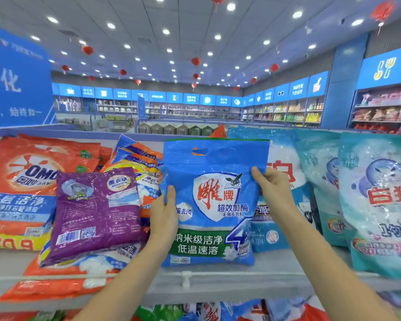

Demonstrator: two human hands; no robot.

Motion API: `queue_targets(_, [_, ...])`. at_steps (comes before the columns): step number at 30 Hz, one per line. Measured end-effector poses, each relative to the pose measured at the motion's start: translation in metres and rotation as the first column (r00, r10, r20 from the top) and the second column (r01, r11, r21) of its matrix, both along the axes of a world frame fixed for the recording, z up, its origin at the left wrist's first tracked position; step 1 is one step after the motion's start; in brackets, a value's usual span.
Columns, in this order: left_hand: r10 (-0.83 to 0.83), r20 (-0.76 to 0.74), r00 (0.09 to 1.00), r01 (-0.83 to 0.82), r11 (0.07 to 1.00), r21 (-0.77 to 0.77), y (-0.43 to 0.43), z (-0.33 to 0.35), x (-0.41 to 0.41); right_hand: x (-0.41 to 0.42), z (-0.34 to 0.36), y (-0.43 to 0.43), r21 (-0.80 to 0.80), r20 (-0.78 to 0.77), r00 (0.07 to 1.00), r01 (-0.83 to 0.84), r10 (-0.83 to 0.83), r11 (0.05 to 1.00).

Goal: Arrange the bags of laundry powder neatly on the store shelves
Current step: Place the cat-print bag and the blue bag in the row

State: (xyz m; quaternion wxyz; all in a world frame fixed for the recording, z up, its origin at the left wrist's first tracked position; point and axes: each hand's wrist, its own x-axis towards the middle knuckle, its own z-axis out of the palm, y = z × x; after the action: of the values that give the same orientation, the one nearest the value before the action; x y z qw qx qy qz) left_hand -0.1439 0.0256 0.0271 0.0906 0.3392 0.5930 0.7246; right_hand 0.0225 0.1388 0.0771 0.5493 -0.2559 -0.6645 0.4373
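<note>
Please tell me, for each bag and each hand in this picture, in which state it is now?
blue bag: upright, front facing out, held at both side edges.
left hand: pinches the blue bag's left edge, thumb on front.
right hand: pinches its right edge, higher up.
purple bag: lying back side up, askew, on other bags.
orange OMO bag: leaning back, front showing.
teal bags: standing side by side at the right.

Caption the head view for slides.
Left hand and right hand hold a blue bag upright on the shelf beside a purple bag.
</note>
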Motion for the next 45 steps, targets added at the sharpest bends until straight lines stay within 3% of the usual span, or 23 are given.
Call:
queue_targets(5, [0.013, 0.064, 0.998, -0.009, 0.997, -0.075, -0.001, -0.009, 0.001, -0.002, -0.017, 0.017, -0.028, 0.023, 0.999, -0.048, 0.048, 0.998])
queue_targets(8, [-0.174, 0.272, 0.946, 0.191, 0.981, -0.035, -0.007, -0.025, -0.007, 0.009, -0.028, 0.023, -0.050, 0.030, 0.988, -0.150, 0.152, 0.987])
queue_targets(10, [-0.263, 0.306, 0.915, 0.290, 0.956, -0.045, -0.017, -0.035, -0.010, 0.018, -0.035, 0.022, -0.091, -0.005, 0.961, -0.276, 0.276, 0.957])
queue_targets(12, [-0.348, 0.134, 0.928, 0.364, 0.922, -0.131, -0.025, -0.040, -0.008, 0.023, -0.049, 0.020, -0.142, -0.014, 0.937, -0.348, 0.350, 0.926])
queue_targets(14, [-0.373, -0.028, 0.927, 0.355, 0.902, -0.246, -0.028, -0.042, -0.010, 0.026, -0.062, 0.010, -0.182, 0.081, 0.917, -0.371, 0.390, 0.911])
queue_targets(17, [-0.365, -0.137, 0.921, 0.300, 0.888, -0.347, -0.032, -0.037, -0.006, 0.028, -0.071, -0.002, -0.261, 0.256, 0.846, -0.405, 0.467, 0.876])
queue_targets(19, [-0.314, -0.185, 0.931, 0.234, 0.904, -0.358, -0.031, -0.035, -0.003, 0.030, -0.066, -0.006, -0.289, 0.288, 0.832, -0.396, 0.474, 0.872])
queue_targets(22, [-0.239, -0.216, 0.947, 0.183, 0.950, -0.252, -0.025, -0.030, 0.003, 0.027, -0.054, -0.004, -0.194, 0.265, 0.911, -0.271, 0.317, 0.943])
queue_targets(26, [-0.144, -0.203, 0.969, 0.131, 0.988, -0.077, -0.008, -0.002, 0.031, 0.037, -0.030, -0.006, -0.072, 0.033, 0.997, -0.062, 0.064, 0.996])
queue_targets(32, [-0.148, -0.344, 0.927, 0.189, 0.978, 0.086, 0.011, 0.020, 0.096, 0.089, -0.016, -0.010, 0.107, -0.264, 0.937, 0.263, -0.228, 0.959])
queue_targets(38, [-0.298, -0.329, 0.896, 0.345, 0.934, 0.092, 0.036, 0.034, 0.187, 0.194, -0.009, -0.004, 0.291, -0.289, 0.884, 0.448, -0.369, 0.846])
queue_targets(45, [-0.393, -0.319, 0.863, 0.455, 0.878, 0.150, 0.079, 0.043, 0.326, 0.339, 0.009, 0.020, 0.285, -0.281, 0.854, 0.510, -0.438, 0.811])
